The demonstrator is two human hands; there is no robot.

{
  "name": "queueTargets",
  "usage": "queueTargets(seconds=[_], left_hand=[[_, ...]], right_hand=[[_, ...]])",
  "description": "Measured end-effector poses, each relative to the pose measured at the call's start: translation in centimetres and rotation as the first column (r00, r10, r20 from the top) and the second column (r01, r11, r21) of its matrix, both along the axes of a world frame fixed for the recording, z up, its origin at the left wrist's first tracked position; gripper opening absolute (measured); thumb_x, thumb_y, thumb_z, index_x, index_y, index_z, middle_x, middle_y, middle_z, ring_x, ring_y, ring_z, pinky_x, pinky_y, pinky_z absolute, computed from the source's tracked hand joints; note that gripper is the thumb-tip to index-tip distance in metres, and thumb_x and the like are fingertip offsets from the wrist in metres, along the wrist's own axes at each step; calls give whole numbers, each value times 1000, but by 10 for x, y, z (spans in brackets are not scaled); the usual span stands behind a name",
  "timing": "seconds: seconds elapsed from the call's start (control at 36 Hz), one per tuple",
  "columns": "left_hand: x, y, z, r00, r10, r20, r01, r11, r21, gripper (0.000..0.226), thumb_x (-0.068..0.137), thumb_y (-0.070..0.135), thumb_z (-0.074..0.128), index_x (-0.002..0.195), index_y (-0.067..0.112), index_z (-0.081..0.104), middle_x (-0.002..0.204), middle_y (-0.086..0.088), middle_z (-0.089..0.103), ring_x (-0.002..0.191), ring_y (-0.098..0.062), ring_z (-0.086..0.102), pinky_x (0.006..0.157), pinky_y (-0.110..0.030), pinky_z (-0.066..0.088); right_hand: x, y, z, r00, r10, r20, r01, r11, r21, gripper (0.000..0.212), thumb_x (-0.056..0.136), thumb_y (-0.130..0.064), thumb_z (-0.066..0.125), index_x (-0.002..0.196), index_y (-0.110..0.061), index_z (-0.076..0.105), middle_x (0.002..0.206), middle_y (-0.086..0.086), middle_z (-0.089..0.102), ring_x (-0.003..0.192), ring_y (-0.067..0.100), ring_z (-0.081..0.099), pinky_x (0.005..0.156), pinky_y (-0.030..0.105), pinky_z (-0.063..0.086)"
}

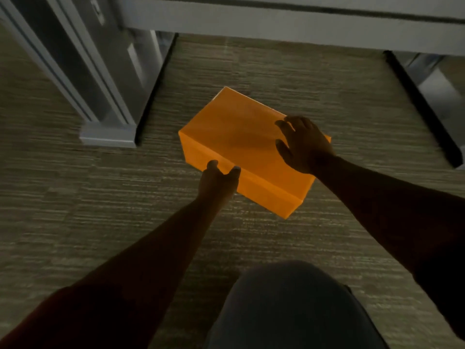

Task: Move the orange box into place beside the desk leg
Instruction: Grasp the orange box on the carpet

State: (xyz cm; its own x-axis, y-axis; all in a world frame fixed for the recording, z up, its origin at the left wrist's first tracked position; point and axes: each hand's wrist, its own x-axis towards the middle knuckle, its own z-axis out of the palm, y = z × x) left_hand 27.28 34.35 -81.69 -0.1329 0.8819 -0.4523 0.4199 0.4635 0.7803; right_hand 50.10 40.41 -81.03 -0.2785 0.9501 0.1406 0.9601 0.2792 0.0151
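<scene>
Head view looks down at the carpet [75,222], where we see the orange box [241,144] lying flat and turned at an angle, its long axis running from 11 o'clock to 5 o'clock. It sits near the frame's centre, with the desk leg [105,96] off at its 9 to 10 o'clock, close but clearly apart, a strip of carpet between them.

Our left hand [219,182] meets the box's near long side at 7 o'clock, its grip half open with thumb and a fingertip up on the lid's edge; it pinches nothing that we can see. Our right hand [302,144] lies on the lid toward 3 o'clock, fingers spread wide and pressing flat, wrapped around nothing.

A knee in grey cloth [289,306] fills the frame at 6 o'clock. The bench edge [276,26] crosses the top at 12 o'clock.
</scene>
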Motion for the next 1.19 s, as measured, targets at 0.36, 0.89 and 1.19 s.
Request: queueTargets(seconds=[0.36,0.89,1.19], left_hand=[[41,27,-60,965,106,239,-23,945,-327,83,90,43,67,155,20,21,111,0,52,83,-20,55,83,-49,59],[60,23,-89,837,264,480,-61,916,-397,65,88,48,65,142,26,36,142,-9,44,105,-26,55,87,-52,59],[-31,38,-84,839,249,484,-106,947,-304,39,97,38,57,132,22,48,142,-12,51,120,-30,56,60,-35,61]], right_hand=[[60,71,-42,924,-382,-26,360,891,-276,69,91,-51,54,148,-16,35,150,17,41,135,41,38,105,58,38],[89,88,-65,756,-568,-326,366,779,-509,59,80,-68,62,102,-12,61,88,10,66,78,25,64,67,36,54],[31,79,-74,754,-449,-479,256,873,-415,48,91,-52,60,117,-12,61,87,3,63,68,12,55,58,29,42]])
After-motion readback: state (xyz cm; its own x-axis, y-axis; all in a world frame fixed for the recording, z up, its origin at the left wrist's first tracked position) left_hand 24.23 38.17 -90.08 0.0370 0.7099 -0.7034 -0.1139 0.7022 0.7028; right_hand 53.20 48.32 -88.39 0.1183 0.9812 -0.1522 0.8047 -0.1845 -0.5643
